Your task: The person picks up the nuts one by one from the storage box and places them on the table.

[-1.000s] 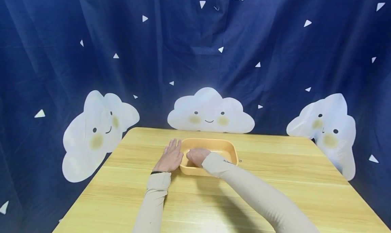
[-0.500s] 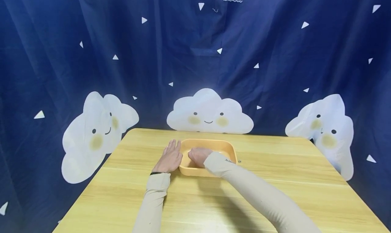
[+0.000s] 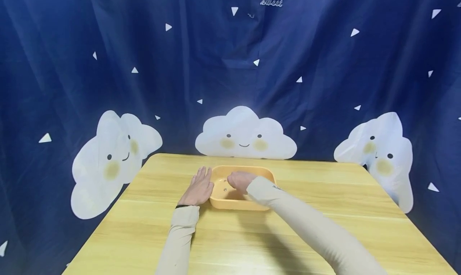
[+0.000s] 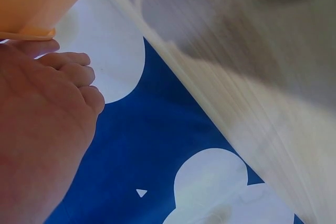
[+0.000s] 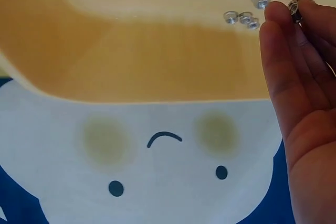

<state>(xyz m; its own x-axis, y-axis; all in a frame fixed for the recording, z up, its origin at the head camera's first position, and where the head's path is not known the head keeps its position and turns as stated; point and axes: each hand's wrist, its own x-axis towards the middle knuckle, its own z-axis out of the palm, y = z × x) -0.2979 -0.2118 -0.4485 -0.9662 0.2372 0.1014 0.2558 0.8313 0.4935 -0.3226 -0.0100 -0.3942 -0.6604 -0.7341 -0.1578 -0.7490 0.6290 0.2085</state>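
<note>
A shallow orange plastic tray [image 3: 230, 204] sits on the wooden table. My left hand [image 3: 198, 188] lies against its left side, fingers stretched forward; in the left wrist view the fingers [image 4: 79, 72] touch the tray's rim [image 4: 31, 36]. My right hand [image 3: 240, 181] is over the inside of the tray. In the right wrist view it pinches a small shiny round metal piece [image 5: 294, 11] between fingertips and thumb. Several similar silvery metal pieces [image 5: 231, 17] lie on the tray floor close by. The held piece is hidden in the head view.
The light wooden table [image 3: 144, 235] reaches around the tray on all sides. A dark blue curtain [image 3: 230, 47] with white clouds [image 3: 245, 133] hangs right behind the table's far edge.
My right hand has shifted slightly to the right in the tray, baring small metal pieces on its floor. A small piece right of the tray is now out of sight. My left hand stays put.
</note>
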